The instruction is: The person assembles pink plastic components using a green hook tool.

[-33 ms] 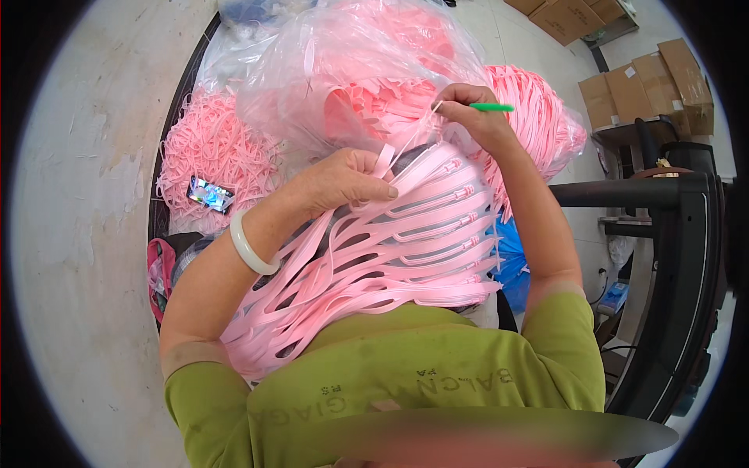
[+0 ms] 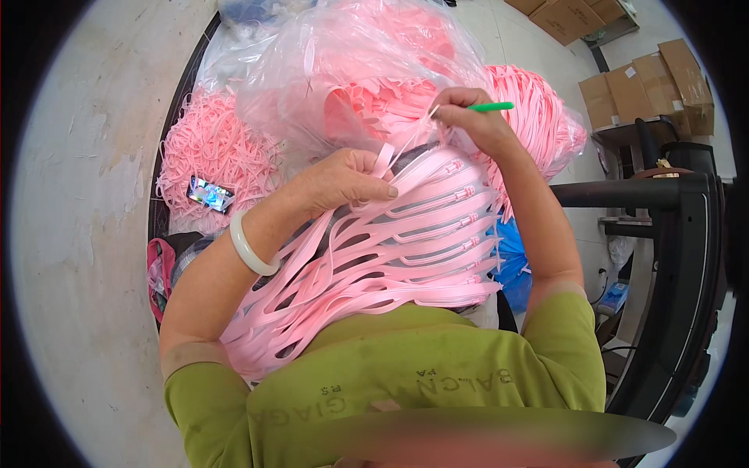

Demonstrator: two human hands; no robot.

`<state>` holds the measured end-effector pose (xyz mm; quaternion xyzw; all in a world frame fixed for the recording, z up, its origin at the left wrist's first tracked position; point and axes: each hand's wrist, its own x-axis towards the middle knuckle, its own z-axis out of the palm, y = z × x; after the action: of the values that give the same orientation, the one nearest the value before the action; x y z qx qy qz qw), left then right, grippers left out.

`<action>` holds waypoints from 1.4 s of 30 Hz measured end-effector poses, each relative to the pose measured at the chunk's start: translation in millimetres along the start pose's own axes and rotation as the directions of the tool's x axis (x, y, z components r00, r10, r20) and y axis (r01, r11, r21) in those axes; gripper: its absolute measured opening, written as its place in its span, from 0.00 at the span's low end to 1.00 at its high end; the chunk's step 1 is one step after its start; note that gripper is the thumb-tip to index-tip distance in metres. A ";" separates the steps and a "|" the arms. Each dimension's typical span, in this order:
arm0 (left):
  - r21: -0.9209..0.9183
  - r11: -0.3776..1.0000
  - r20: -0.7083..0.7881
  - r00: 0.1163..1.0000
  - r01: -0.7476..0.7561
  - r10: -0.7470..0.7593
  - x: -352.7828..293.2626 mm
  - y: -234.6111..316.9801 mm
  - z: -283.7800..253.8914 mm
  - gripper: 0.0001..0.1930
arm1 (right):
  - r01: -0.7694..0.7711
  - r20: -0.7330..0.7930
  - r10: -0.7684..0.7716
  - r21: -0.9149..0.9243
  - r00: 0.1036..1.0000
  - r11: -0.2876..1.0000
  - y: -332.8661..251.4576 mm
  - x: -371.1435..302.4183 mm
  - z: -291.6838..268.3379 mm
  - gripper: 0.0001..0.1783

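In the head view, the left hand (image 2: 351, 181) is pinching a pink strip (image 2: 383, 161) between thumb and fingers, just above the pink zippers (image 2: 437, 227), which are lying fanned out in front of the green shirt (image 2: 413, 351). The right hand (image 2: 472, 123) is grasping a green stick (image 2: 496, 106) (its end is sticking out past the hand), and a thin strand (image 2: 411, 142) is stretching between the hands. A phone (image 2: 209, 194) is resting on heaped pink ribbons (image 2: 214, 144).
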<state>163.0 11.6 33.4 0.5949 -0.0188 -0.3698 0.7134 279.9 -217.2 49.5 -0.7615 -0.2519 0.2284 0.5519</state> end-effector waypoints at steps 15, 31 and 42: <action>-0.142 0.987 -0.088 0.994 -0.074 0.061 10.0 -13.8 -8.8 0.07 | -0.108 0.225 0.163 -0.236 0.961 0.966 14.5 -5.8 -0.8 0.15; -0.018 0.981 -0.137 0.972 -0.195 0.190 37.7 4.0 1.5 0.12 | 0.005 -0.054 -0.022 -0.290 0.998 0.957 -17.6 -31.8 33.7 0.09; 0.346 0.896 -0.289 0.876 -0.279 0.385 38.3 7.2 19.4 0.13 | 0.189 -0.068 -0.248 -0.467 0.966 0.864 -11.4 -38.6 36.8 0.06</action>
<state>185.4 -25.5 29.4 0.7378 -0.0492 -0.1215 0.6621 225.7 -212.0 52.5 -0.8489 -0.3480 0.0506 0.3945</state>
